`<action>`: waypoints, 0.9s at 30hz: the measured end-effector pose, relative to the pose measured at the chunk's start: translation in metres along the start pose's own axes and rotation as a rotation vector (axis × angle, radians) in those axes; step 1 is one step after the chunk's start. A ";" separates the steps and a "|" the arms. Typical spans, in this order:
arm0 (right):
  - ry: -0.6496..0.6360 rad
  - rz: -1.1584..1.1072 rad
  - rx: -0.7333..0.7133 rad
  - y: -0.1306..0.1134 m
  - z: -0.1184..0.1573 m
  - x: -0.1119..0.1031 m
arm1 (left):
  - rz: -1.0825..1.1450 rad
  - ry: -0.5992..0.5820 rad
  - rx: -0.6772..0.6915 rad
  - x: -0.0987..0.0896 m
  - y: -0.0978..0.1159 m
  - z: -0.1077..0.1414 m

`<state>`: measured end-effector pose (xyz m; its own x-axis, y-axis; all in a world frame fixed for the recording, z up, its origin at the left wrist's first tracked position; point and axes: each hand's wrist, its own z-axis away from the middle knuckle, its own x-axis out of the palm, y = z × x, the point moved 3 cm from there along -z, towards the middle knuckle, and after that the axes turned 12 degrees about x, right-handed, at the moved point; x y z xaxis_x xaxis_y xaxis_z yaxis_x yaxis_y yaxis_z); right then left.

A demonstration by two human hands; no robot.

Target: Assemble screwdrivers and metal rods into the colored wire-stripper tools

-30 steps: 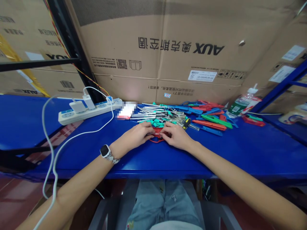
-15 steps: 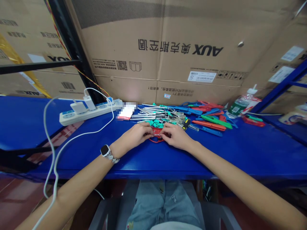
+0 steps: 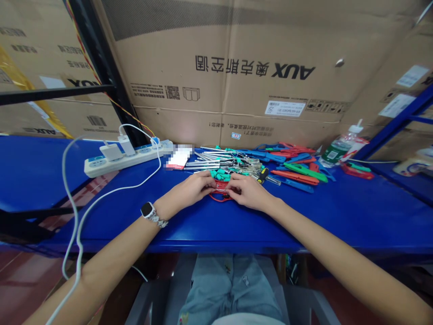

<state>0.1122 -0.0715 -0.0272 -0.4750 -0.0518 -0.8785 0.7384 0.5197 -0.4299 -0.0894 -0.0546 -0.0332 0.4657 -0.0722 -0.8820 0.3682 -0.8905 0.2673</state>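
Observation:
Low over the blue table [image 3: 203, 225], my two hands meet at a red plastic part [image 3: 221, 184] with an open loop at its near side. A thin silvery wire-like piece [image 3: 221, 190] spans the gap between my fingertips, over the red part. My left hand [image 3: 198, 187], with a watch on the wrist, is closed in a pinch at its left end. Closed on the right end is my right hand [image 3: 249, 192]. The fingertips partly cover both pieces. Just beyond lie small green plastic pieces [image 3: 220, 174] and a heap of metal rods [image 3: 216, 162].
Red, blue and green plastic handles [image 3: 301, 174] are piled to the right, near a yellow-black screwdriver handle [image 3: 263, 175]. A bottle [image 3: 334, 151] stands farther right. On the left are a power strip [image 3: 128, 158] and a trailing white cable [image 3: 111, 190]. Cardboard boxes [image 3: 237, 99] back the table.
Both hands stay almost in place over the red part. The left hand and wrist have shifted very slightly; nothing is let go.

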 end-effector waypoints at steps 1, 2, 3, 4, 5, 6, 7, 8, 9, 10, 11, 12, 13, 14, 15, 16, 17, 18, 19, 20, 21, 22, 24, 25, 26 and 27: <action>-0.001 -0.001 0.002 0.000 0.000 0.000 | 0.005 0.003 -0.002 0.000 0.000 0.000; 0.000 0.000 0.003 0.000 0.000 0.000 | 0.009 0.004 -0.005 0.001 -0.001 0.000; 0.001 0.002 0.004 0.000 0.000 0.000 | 0.010 0.006 -0.007 0.002 -0.001 0.000; 0.001 0.006 0.005 0.000 0.000 0.000 | 0.008 0.008 -0.010 0.002 -0.001 -0.001; 0.001 0.010 0.005 0.000 0.000 0.000 | 0.004 0.010 -0.010 0.003 -0.001 -0.001; 0.001 0.014 0.004 0.001 0.000 0.000 | 0.001 0.011 -0.009 0.003 -0.001 -0.001; 0.003 0.018 0.003 0.001 0.000 0.000 | -0.001 0.015 -0.006 0.003 0.000 -0.001; 0.005 0.021 0.001 0.001 0.000 0.000 | 0.002 0.022 -0.003 0.002 0.000 -0.001; 0.008 0.025 0.000 0.001 0.000 0.000 | 0.008 0.029 -0.003 0.001 0.001 -0.001; 0.010 0.029 0.000 0.001 0.000 0.000 | 0.018 0.034 -0.004 -0.001 0.002 -0.001; 0.010 0.032 0.000 0.001 0.000 0.000 | 0.029 0.038 -0.007 -0.002 0.002 -0.001; 0.008 0.035 0.001 0.001 0.000 0.000 | 0.042 0.036 -0.011 -0.003 0.003 -0.001; 0.005 0.037 0.002 0.000 0.000 0.000 | 0.054 0.028 -0.014 -0.004 0.003 0.000; 0.003 0.038 0.003 0.000 0.000 0.000 | 0.062 0.015 -0.013 -0.005 0.003 0.000; 0.002 0.039 0.004 0.000 0.000 0.000 | 0.065 0.002 -0.007 -0.006 0.004 0.000; 0.002 0.040 0.004 0.000 0.000 0.000 | 0.063 -0.008 0.002 -0.007 0.004 0.000; 0.004 0.043 0.004 0.000 0.000 0.000 | 0.053 -0.016 0.016 -0.008 0.004 0.000; 0.007 0.047 0.004 0.000 0.000 0.000 | 0.037 -0.021 0.034 -0.008 0.005 0.001; 0.010 0.052 0.004 0.000 0.000 0.000 | 0.017 -0.024 0.053 -0.009 0.006 0.001; 0.013 0.058 0.003 0.000 0.000 0.000 | -0.004 -0.028 0.070 -0.009 0.006 0.001; 0.015 0.063 0.003 0.000 0.000 0.000 | -0.025 -0.034 0.086 -0.009 0.007 0.001; 0.017 0.067 0.003 0.000 0.000 0.000 | -0.044 -0.039 0.102 -0.009 0.008 0.002; 0.015 0.071 0.003 0.001 0.000 0.000 | -0.080 -0.046 0.121 -0.008 0.010 0.002; 0.011 0.074 0.003 0.001 0.000 0.000 | -0.097 -0.049 0.122 -0.007 0.010 0.002; 0.008 0.081 0.002 0.001 0.000 -0.001 | -0.115 -0.052 0.120 -0.007 0.011 0.002; 0.003 0.091 -0.001 0.001 0.000 -0.001 | -0.133 -0.054 0.115 -0.006 0.011 0.002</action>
<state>0.1136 -0.0705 -0.0265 -0.4073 -0.0017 -0.9133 0.7782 0.5227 -0.3481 -0.0901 -0.0647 -0.0256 0.3740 0.0279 -0.9270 0.3276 -0.9391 0.1039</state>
